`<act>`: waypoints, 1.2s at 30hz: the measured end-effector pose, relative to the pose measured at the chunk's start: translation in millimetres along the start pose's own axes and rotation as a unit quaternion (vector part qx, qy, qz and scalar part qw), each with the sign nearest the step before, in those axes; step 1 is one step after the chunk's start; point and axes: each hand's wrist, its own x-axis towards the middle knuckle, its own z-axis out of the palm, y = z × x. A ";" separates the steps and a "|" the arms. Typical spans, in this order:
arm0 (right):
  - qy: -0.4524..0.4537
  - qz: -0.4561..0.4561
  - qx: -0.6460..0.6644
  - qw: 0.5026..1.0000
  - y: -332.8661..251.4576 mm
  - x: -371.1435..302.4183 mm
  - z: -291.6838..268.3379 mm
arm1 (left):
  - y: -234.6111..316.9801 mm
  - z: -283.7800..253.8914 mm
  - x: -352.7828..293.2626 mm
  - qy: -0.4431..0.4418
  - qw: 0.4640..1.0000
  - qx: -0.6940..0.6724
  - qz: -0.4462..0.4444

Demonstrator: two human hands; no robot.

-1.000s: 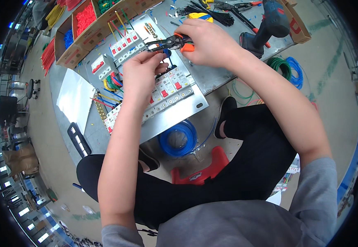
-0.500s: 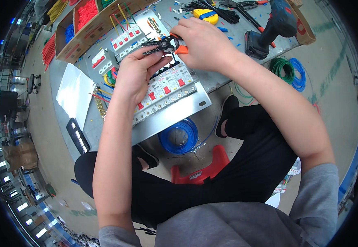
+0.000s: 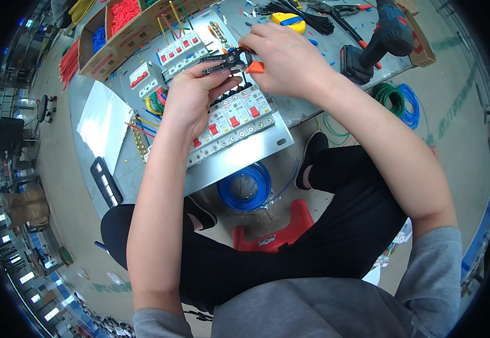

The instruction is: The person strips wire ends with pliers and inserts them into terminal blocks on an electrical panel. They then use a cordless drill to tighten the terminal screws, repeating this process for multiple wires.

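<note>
My right hand [image 3: 292, 59] grips a wire stripper [image 3: 232, 58] by its orange handles, with the black jaws pointing left. Close against those jaws is my left hand [image 3: 195, 98], its thumb and fingers drawn together; what they pinch, if anything, is hidden. Both hands hover over a metal mounting plate [image 3: 245, 151]. Along the plate's near side runs a row of white circuit breakers [image 3: 235, 118] with red switches, short black wires rising behind them. Farther back sits another row of breakers [image 3: 180, 52], with red, yellow and green wires standing up. A smaller breaker [image 3: 146, 78] stands to its left.
A cordless drill [image 3: 377, 42], a yellow tape measure [image 3: 289, 22] and black cable ties [image 3: 307, 18] lie at the right. Cardboard bins [image 3: 112, 53] hold coloured parts at the back left. A blue wire coil [image 3: 245, 186] and red stool [image 3: 276, 231] are below.
The table and everything on it sit slightly farther right in the picture. My hands and the wire stripper keep nearly the same pose.
</note>
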 end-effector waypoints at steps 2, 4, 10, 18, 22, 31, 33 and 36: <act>0.003 -0.003 -0.004 1.000 -0.2 0.3 -0.4 | 0.3 0.4 -0.1 0.004 1.000 0.001 0.000; 0.010 -0.006 -0.005 1.000 0.6 -0.1 1.3 | 1.2 1.4 -0.9 0.006 1.000 0.002 -0.001; 0.018 -0.015 -0.016 1.000 0.2 0.8 -0.9 | 0.6 1.2 -0.4 0.003 1.000 0.002 -0.003; 0.012 0.012 -0.010 1.000 3.7 1.9 3.9 | -0.2 -2.8 0.1 -0.021 1.000 -0.002 0.004; 0.063 0.047 0.005 0.997 8.8 5.0 -1.1 | 0.6 -3.3 0.7 -0.040 0.999 -0.014 0.003; 0.029 0.196 0.095 0.976 41.6 7.9 -5.2 | -7.6 11.1 6.6 0.015 0.993 0.107 0.040; -0.001 0.223 0.102 0.970 48.9 11.3 1.1 | -8.2 20.1 5.4 0.035 0.986 0.158 0.051; -0.005 0.188 0.095 0.978 55.0 11.5 3.9 | -6.9 25.7 11.1 0.048 0.983 0.170 0.056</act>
